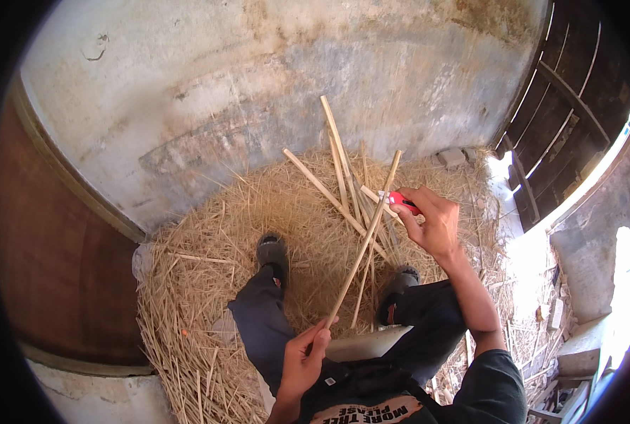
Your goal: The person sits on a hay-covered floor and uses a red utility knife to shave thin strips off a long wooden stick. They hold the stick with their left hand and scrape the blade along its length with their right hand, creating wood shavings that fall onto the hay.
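My left hand (304, 359) is closed around the lower end of a long, thin pale wooden strip, which looks like split bamboo (355, 265). The strip slants up and away to the right, between my knees. Over its upper part, my right hand (433, 220) grips a red utility knife (407, 203). The knife's front end meets the strip; I cannot make out the blade clearly. Behind the held strip, several more pale strips (320, 184) lie crossed, some with their far ends toward the wall.
Straw-like shavings (209, 283) cover the floor around my shoes (272, 254). Ahead rises a stained plaster wall (223, 92). A brown panel (67, 247) stands at the left, dark wooden boards (562, 106) at the right. A brick-like block (451, 157) sits by the wall.
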The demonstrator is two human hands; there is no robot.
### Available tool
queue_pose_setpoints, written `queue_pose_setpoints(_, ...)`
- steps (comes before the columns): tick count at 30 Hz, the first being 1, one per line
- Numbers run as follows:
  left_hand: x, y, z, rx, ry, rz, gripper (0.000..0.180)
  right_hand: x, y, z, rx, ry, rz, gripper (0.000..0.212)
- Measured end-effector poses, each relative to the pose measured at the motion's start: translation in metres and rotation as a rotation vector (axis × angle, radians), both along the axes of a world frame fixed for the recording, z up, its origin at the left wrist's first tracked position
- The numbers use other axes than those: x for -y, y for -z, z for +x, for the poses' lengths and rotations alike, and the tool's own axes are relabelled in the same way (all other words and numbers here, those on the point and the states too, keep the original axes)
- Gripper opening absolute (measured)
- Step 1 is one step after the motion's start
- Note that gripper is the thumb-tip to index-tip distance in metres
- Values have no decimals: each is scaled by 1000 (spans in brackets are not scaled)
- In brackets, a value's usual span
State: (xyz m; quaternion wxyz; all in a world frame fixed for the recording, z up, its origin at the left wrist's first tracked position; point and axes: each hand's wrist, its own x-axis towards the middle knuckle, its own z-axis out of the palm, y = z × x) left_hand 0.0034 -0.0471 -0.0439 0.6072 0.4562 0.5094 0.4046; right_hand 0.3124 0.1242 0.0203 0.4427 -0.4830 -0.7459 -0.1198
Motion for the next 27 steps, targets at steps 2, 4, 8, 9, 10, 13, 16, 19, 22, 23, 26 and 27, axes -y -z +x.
queue_pose_setpoints(2, -4, 2, -6, 162, 38, -111, 33, 0, 0, -3, 6, 15, 21, 27)
queue_pose_setpoints(4, -3, 1, -5, 137, 36, -89, 34, 1, -1, -5, 16, 18, 33, 27)
queue_pose_setpoints(8, 0, 2, 2, -217, -32, 256, 36, 2, -1, -5, 13, 21, 52, 26)
queue_pose_setpoints(9, 0, 3, 3, -289, -46, 348, 37, 2, 0, -6, 0, 18, 47, 26)
queue_pose_setpoints(10, 1, 2, 0, -138, -23, 189, 37, 3, 0, -6, -13, 15, 42, 26)
queue_pose_setpoints(13, 0, -8, -5, 190, 20, -146, 37, 4, 0, -6, -13, 17, 50, 26)
queue_pose_setpoints(16, 1, 0, -7, 86, 11, -28, 38, 3, -1, -8, -9, 26, 53, 26)
queue_pose_setpoints(19, 1, 16, -5, -68, 8, 140, 40, 5, -2, -8, -24, 22, 34, 26)
queue_pose_setpoints(22, -1, -2, -11, 284, 57, -194, 39, 4, 1, -7, -39, -5, 50, 25)
queue_pose_setpoints(23, -2, 2, -15, 362, 72, -245, 38, 3, 1, -7, -44, -18, 62, 25)
queue_pose_setpoints(26, -1, 10, -7, 47, 13, 8, 39, 7, -1, -8, -16, 20, -30, 22)
queue_pose_setpoints(27, 1, 12, -3, -148, -24, 158, 40, 7, 0, -7, -25, 19, -30, 23)
